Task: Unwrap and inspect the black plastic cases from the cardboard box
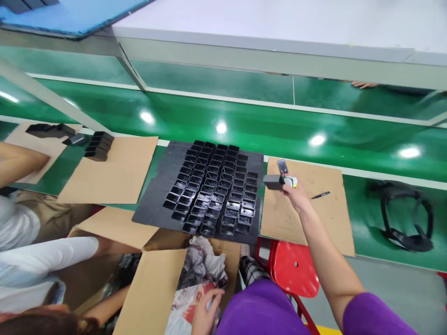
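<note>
My right hand [292, 188] is closed around a small white object with a yellow-green edge, which touches a black box [273, 182] above the right cardboard sheet [321, 218]. A small dark piece [282, 166] stands up just beyond it. A black pen [320, 195] lies to the right. My left hand [206, 312] is low over an open carton [232, 260] holding crumpled paper [206, 258] and printed plastic; its fingers are bent, and whether they hold anything is unclear. Several rows of open black boxes [213, 186] stand on the dark mat [157, 186].
A red stool [295, 270] stands below the table edge. At right lies a black strapped headset [407, 216]. People work at left, beside another cardboard sheet [122, 172] with stacked black boxes [99, 145]. A white shelf [279, 28] crosses the top.
</note>
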